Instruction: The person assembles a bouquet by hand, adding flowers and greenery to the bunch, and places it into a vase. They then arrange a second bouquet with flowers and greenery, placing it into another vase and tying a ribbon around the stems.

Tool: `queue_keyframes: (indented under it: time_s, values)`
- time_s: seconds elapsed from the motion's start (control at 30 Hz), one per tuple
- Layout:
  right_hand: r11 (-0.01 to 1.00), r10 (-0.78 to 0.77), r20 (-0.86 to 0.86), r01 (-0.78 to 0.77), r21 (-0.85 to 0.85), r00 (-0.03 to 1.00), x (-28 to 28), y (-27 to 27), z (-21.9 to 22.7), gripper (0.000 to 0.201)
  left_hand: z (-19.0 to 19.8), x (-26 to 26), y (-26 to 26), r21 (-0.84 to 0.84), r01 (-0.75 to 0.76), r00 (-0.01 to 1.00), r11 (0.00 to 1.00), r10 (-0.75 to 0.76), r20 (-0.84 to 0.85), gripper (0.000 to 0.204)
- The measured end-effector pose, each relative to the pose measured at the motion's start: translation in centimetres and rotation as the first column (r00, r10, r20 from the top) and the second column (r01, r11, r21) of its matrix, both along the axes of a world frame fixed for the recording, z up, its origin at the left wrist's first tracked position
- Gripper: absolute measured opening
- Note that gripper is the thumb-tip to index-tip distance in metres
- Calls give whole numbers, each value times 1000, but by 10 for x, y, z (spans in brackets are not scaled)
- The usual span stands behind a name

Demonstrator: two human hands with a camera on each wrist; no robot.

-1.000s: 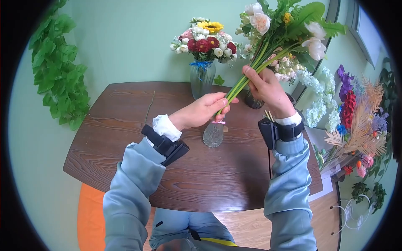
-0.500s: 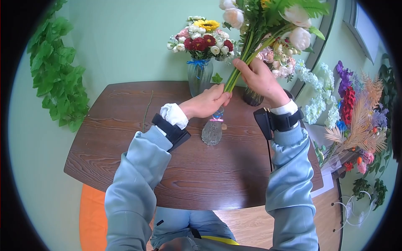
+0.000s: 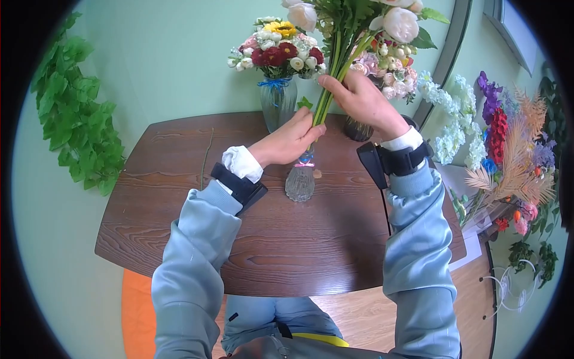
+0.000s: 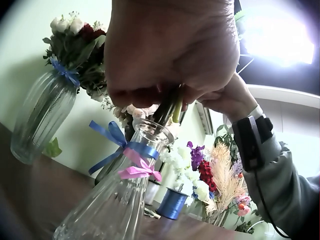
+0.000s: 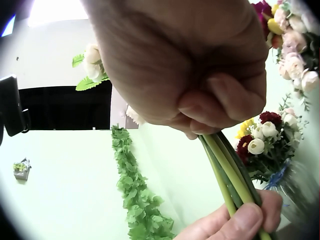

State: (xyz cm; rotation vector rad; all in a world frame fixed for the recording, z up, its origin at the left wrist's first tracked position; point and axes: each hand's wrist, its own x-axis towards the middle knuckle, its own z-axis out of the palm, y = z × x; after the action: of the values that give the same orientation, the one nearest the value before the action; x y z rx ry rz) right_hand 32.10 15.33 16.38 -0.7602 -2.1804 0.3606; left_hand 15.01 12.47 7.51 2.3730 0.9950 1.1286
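left hand (image 3: 286, 142): clamped low on stems (image 3: 323, 107)
right hand (image 3: 372, 109): clamped higher, blooms (image 3: 401, 25) above it
small vase (image 3: 300, 185): below left hand; can't tell if tips are inside
handling: bunch tips tight, ease grip gradually, don't knock narrow rim

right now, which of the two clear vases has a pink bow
The shorter vase, just below the left hand; the taller vase behind it shows only a blue bow.
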Motion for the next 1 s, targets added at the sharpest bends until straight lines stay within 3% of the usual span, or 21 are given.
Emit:
queue_keyframes:
  time_s: [0.1, 0.53, 0.6, 0.7, 1.0]
  values:
    - [1000, 13, -9, -13, -12, 1000, 0, 0, 1, 35, 10, -1, -8, -114, 6, 1000, 993, -8, -15, 26]
    - [1000, 21, 5, -21, -22, 1000, -6, -5, 3, 36, 24, -3, -16, -130, -74, 994, 989, 63, -86, 27]
    - [999, 37, 4, -37, -30, 999, -7, -4, 1, 36, 28, -2, -18, -353, -65, 998, 933, 56, -36, 25]
    - [999, 0, 43, 2, -35, 999, -8, -4, 2, 35, 26, -7, -12, -436, -10, 1000, 900, 1, -20, 22]
    - [995, -24, 93, 32, -91, 995, -10, -7, 4, 40, 27, -12, -6, -511, 12, 999, 859, 6, 33, 20]
